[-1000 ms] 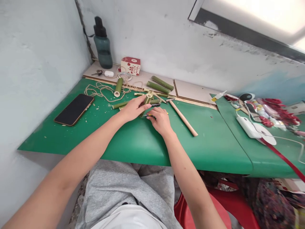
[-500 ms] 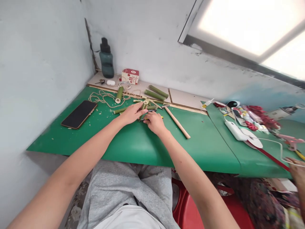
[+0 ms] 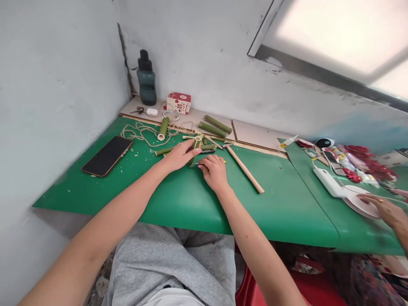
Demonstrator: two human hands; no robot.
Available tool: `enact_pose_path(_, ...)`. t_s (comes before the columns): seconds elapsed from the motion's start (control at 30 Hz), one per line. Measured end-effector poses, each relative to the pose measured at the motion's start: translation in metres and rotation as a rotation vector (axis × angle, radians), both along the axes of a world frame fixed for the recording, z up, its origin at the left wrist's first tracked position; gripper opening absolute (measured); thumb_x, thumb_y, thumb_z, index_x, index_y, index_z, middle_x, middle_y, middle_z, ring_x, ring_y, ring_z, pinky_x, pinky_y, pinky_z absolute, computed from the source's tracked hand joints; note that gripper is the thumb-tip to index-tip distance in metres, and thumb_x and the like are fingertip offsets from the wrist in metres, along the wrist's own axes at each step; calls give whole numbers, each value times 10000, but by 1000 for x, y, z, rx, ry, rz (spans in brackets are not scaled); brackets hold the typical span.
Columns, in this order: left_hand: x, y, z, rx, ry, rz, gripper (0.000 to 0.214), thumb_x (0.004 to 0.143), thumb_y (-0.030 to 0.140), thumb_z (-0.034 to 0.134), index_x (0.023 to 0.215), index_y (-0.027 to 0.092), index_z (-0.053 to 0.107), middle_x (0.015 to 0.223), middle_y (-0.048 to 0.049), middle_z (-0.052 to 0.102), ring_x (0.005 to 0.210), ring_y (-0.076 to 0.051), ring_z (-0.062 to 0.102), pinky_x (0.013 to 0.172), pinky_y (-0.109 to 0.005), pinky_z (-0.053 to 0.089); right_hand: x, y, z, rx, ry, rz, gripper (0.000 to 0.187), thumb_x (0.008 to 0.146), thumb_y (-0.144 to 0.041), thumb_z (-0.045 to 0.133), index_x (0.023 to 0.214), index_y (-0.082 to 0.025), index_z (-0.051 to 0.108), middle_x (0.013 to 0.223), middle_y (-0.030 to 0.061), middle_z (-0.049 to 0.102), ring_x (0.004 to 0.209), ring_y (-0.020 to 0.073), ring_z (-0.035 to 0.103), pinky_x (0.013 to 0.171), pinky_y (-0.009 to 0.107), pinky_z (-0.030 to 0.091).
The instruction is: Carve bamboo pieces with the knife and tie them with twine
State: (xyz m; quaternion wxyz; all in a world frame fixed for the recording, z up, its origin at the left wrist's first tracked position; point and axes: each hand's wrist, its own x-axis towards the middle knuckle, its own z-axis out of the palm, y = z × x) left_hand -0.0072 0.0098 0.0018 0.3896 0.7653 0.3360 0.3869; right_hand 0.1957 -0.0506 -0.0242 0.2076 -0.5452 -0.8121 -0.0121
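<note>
My left hand is closed around a short green bamboo piece with a pale hollow end facing up. My right hand is wrapped around a slim yellow-ended tool, knife-like, mostly hidden by the fingers. Its thin dark tip points left to the lower part of the bamboo piece; whether it touches cannot be made out. Around the hands lie more cut bamboo sticks. A wooden-handled hammer rests just right of my right hand.
A phone lies at left on the green mat. Twine, a bamboo tube and two bamboo lengths are behind. A bottle and small box stand by the wall. A co-worker's hand touches a white spool.
My right hand has shifted slightly down and away from my left, drawing the tool a little right. The co-worker's hand has reached in over the white spool. The view has turned slightly.
</note>
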Motion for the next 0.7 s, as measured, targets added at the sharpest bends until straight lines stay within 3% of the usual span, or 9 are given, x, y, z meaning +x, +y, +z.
enact_pose_path(0.37, -7, 1, 1, -125, -36, -48, 354, 1001, 531, 521, 1063, 193, 603, 810, 4, 612, 608, -138, 577, 621, -269, 486, -5, 16, 10, -62, -82, 64, 140, 990, -224, 620, 958, -240, 755, 923, 62, 716, 955, 261, 574, 783, 379, 328)
enact_pose_path(0.7, -9, 14, -9, -220, -149, 3, 438, 1005, 605, 505, 1085, 180, 571, 956, -48, 653, 533, -74, 507, 523, -227, 467, -1, 8, 3, -14, -1, 89, 191, 1043, -314, 569, 1053, -247, 747, 1031, 59, 741, 999, 242, 585, 916, 394, 360)
